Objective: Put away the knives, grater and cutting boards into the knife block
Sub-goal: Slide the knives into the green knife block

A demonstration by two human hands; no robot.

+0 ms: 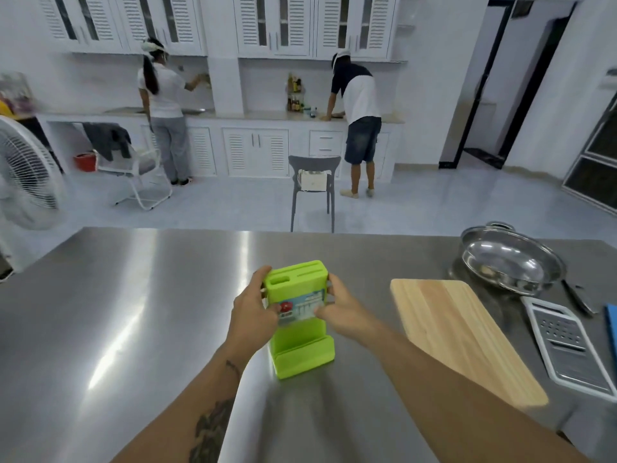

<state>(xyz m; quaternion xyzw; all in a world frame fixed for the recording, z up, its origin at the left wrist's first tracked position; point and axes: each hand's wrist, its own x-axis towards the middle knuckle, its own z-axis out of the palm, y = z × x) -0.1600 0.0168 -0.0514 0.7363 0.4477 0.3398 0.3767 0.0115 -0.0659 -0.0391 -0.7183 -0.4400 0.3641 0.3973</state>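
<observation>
Two hands clasp the green knife block (pixel 298 315), which stands upright near the middle of the steel bench (pixel 133 295), its slots at the top open. The left hand (pixel 252 310) wraps its left side with fingers curled round the upper edge; the right hand (pixel 344 312) presses the right side, thumb across the printed label. Each grip is pressed against the block from its own side.

Toward the right edge of the bench lies a wooden cutting board (pixel 460 339), flat and angled, just beside the right forearm but apart from the block. Beyond it, nearer the right edge, a flat grater (pixel 567 345) with a white frame lies on the steel. A dark-handled knife (pixel 579 297) rests between the grater and a steel pot (pixel 510 262) at the far right corner. Something blue (pixel 612 329) shows at the right edge, cut off by the frame.

Nothing lies between the block and the board. Past the far edge stands a grey chair (pixel 314 182).
</observation>
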